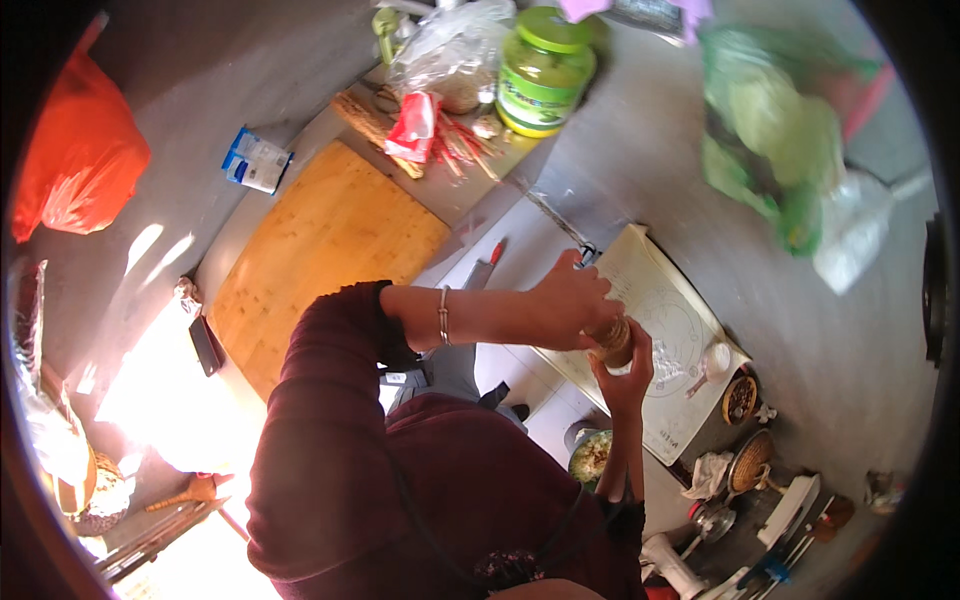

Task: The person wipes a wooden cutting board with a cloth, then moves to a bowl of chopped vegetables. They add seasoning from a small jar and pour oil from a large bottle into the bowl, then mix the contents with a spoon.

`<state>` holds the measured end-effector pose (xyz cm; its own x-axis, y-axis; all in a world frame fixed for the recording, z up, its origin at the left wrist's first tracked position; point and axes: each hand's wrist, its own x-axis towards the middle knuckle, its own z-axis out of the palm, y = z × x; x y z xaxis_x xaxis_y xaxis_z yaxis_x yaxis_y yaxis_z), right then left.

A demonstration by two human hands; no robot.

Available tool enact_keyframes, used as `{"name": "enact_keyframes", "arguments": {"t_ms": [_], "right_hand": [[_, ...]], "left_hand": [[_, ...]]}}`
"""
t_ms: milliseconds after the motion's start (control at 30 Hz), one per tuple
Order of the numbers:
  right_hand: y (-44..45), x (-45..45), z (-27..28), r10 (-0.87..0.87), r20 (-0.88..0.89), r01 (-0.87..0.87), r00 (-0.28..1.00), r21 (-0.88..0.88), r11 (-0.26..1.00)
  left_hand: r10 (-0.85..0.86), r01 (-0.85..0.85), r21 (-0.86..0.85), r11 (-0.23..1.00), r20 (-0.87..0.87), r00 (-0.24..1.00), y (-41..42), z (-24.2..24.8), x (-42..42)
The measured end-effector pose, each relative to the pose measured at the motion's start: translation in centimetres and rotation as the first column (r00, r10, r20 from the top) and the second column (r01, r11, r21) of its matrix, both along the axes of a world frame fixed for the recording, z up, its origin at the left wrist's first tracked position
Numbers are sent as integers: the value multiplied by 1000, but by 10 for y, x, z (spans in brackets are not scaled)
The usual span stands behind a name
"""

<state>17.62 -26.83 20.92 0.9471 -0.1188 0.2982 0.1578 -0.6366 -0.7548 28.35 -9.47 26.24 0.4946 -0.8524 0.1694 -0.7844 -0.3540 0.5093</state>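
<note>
A small jar (618,346) with brownish contents is held between both my hands, over the near edge of a pale printed pastry mat (651,271). My left hand (574,301), with a metal bangle at the wrist, reaches across and grips one end, hiding it. Around the other end curl the fingers of my right hand (630,371). Clear crumpled plastic (666,364) lies on the mat behind the jar. Farther right on the mat rests a small white scoop (716,363) with a handle.
To the left lies a wooden cutting board (337,225); a red-handled knife (484,266) is near it. A green-lidded jar (546,75) stands at the back. A container of chopped food (592,456) sits below my right forearm. A wicker strainer (750,461) is at right.
</note>
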Motion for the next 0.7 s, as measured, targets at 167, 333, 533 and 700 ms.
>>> {"name": "enact_keyframes", "arguments": {"t_ms": [167, 333, 533, 700], "right_hand": [[95, 128, 14, 224, -78, -231, 971, -100, 968], [139, 185, 4, 293, -168, -285, 941, 68, 956], [109, 176, -26, 99, -341, -91, 935, 41, 995], [66, 139, -33, -107, -432, 50, 896, -142, 989]], "left_hand": [[246, -250, -83, 965, -58, 967, 119, 2, 101], [572, -628, -251, 737, -263, 777, 257, -14, 202], [935, -935, -92, 342, 135, 329, 376, -44, 338], [911, -979, 158, 126, 372, 177, 391, -87, 423]]}}
